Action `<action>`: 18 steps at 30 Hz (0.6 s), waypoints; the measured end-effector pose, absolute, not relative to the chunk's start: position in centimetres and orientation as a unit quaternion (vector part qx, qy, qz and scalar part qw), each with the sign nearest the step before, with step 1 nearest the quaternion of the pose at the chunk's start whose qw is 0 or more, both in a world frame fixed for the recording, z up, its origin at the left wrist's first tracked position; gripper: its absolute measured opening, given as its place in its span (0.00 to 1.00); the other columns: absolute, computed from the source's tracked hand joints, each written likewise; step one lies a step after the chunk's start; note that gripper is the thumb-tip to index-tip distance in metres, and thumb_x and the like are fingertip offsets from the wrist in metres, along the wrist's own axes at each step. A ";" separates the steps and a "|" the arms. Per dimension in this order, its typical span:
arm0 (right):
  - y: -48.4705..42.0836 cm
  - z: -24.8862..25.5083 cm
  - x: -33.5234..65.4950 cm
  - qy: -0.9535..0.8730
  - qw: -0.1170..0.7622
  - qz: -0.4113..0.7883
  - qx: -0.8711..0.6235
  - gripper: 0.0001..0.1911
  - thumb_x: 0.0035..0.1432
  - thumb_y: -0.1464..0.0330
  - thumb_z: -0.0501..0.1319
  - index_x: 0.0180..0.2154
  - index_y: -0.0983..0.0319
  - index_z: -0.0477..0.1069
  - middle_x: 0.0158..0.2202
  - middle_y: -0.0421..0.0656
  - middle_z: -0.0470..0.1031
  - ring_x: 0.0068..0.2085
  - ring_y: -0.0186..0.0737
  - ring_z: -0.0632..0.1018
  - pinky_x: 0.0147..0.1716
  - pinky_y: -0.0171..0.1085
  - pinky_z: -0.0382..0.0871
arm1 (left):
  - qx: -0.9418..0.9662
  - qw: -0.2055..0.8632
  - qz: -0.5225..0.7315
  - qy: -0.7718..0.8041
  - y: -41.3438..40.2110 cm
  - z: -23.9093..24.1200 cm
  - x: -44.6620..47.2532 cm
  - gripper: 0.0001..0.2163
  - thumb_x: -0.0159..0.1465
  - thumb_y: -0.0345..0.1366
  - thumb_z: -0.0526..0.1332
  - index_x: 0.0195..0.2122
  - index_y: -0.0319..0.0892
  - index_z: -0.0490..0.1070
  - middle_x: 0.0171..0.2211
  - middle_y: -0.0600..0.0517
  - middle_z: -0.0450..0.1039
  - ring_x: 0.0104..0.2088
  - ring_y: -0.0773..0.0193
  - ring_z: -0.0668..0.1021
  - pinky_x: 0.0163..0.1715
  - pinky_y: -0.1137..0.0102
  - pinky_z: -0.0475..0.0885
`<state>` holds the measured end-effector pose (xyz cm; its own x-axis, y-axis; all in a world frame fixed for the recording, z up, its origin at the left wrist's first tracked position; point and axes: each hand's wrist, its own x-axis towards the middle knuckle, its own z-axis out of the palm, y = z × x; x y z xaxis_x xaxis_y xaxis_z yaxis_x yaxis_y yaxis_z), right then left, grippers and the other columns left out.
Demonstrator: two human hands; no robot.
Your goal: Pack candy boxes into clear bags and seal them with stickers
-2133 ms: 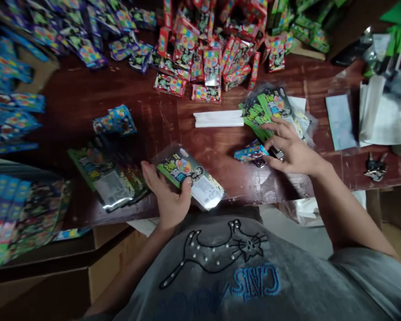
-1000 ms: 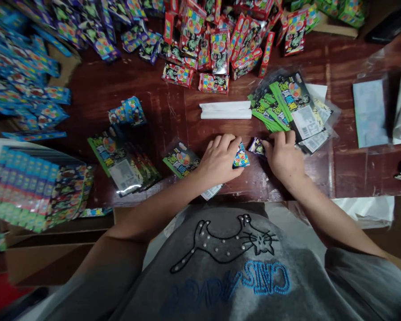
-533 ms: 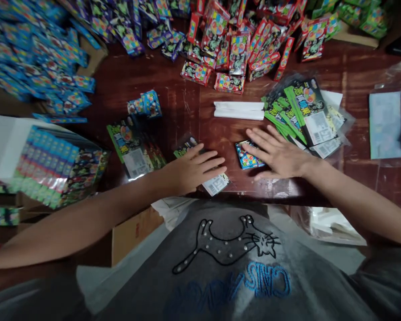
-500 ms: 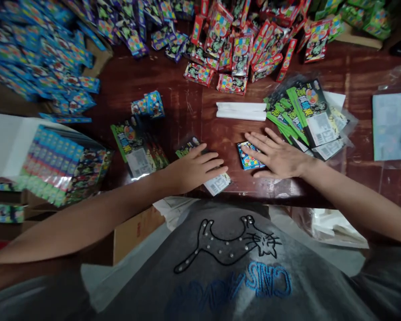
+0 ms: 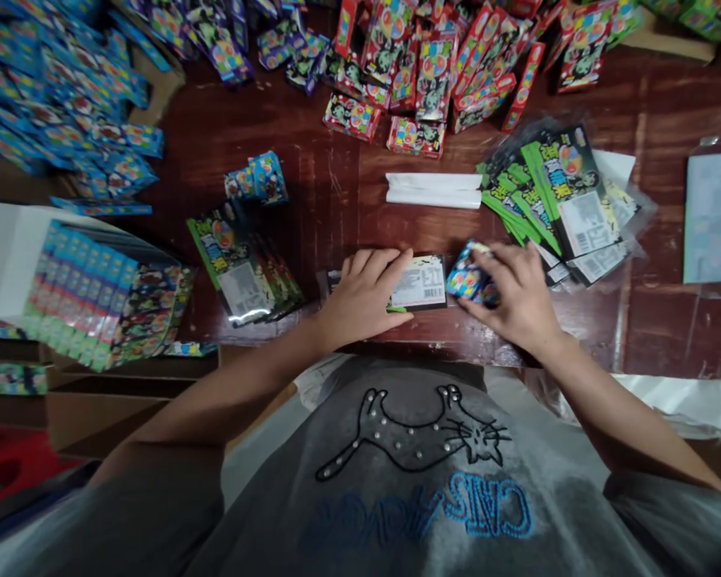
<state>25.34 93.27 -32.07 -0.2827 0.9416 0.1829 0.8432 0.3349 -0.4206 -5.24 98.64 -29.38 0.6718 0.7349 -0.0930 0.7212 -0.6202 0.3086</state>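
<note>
My left hand (image 5: 365, 290) lies over a flat printed plastic packet (image 5: 425, 282) with a white barcode label. Its fingers run along the far side and the thumb along the near side, so the hand grips the packet against the table. Just right of the packet, my right hand (image 5: 517, 292) has its thumb and fingers closed on a small blue box (image 5: 465, 276) with colourful round pictures. The box is tilted, and its right part is hidden under the fingers. Between box and packet there is a narrow gap.
Several like packets (image 5: 582, 212) fan out on the right, others (image 5: 228, 264) on the left. A white folded strip (image 5: 433, 191) lies beyond my hands. Heaps of red boxes (image 5: 436, 76) and blue boxes (image 5: 66, 104) line the back; a filled carton (image 5: 6, 248) stands at left.
The packet under my left hand has turned from slanting to nearly level, its label end now rightward. My right hand has gone from lying flat over the blue box to gripping and tilting it.
</note>
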 end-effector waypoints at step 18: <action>95.4 -32.8 28.8 -0.857 0.195 0.248 -0.408 0.44 0.65 0.43 0.66 0.71 0.60 0.61 0.64 0.58 0.75 0.66 0.64 0.75 0.75 0.75 0.41 | 0.925 0.198 0.045 0.323 99.7 -31.4 -5.3 0.47 0.62 0.48 0.75 0.76 0.41 0.54 0.67 0.39 0.66 0.63 0.42 0.68 0.66 0.50 0.65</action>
